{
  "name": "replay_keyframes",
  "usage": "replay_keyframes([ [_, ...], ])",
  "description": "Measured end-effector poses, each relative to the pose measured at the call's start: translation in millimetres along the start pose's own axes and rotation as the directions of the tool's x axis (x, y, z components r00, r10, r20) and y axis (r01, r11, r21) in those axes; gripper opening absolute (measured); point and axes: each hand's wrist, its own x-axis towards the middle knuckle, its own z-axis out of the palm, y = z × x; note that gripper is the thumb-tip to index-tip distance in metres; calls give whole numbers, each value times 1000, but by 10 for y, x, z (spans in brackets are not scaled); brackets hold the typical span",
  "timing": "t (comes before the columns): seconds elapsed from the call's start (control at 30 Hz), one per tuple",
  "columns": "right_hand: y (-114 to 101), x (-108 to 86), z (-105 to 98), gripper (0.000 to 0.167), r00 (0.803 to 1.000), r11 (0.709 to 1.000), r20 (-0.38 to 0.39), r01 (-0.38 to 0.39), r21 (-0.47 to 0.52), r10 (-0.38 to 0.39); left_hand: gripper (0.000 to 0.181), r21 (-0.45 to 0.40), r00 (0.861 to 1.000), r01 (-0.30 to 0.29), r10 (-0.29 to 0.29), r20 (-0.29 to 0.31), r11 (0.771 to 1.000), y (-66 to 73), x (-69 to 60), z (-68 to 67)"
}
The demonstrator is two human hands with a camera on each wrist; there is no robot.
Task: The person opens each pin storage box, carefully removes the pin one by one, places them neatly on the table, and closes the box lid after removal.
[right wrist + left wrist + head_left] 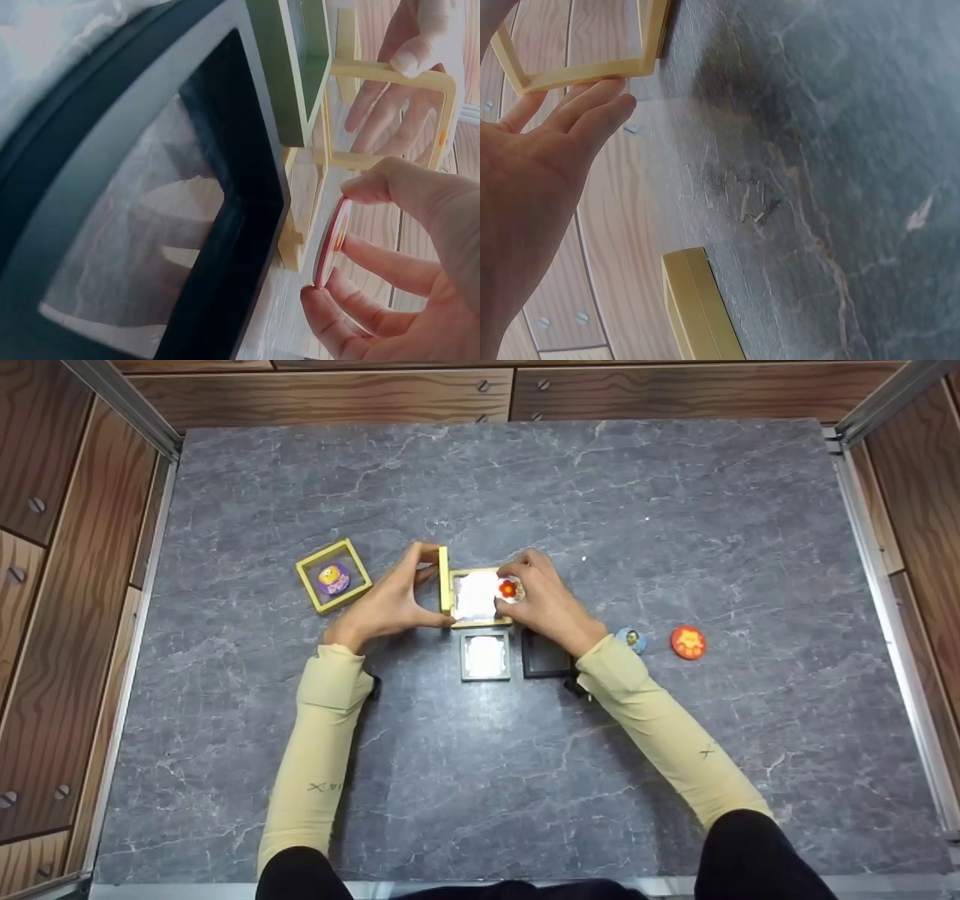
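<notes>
A hinged yellow display frame stands on the table, its lid [444,585] upright and its base [480,624] lying flat. My left hand [394,598] grips the lid by its edges, thumb on the near side and fingers on the far one. Between thumb and fingertips, my right hand [553,604] pinches a round badge with a red flower [509,589]; it is held over the right part of the base. Seen from the right wrist, the badge [332,241] is nearly edge-on, near the frame's clear film.
Nearer me lie a grey-green frame [485,679] and a black frame [551,673], partly under the right wrist. At left, another yellow frame [306,589] contains a purple badge [334,578]. A blue badge [632,640] and a red badge [688,642] lie right.
</notes>
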Motion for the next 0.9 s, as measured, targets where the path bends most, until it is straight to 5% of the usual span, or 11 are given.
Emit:
replay_keyframes([
  [0.4,198,-121,-108,45,994,1000,-106,-29,3,29,102,-6,1000,17,-17,7,1000,-5,-2,11],
  [0.9,453,-291,-280,51,985,991,-111,-132,13,132,101,3,1000,-4,4,11,1000,2,7,3],
])
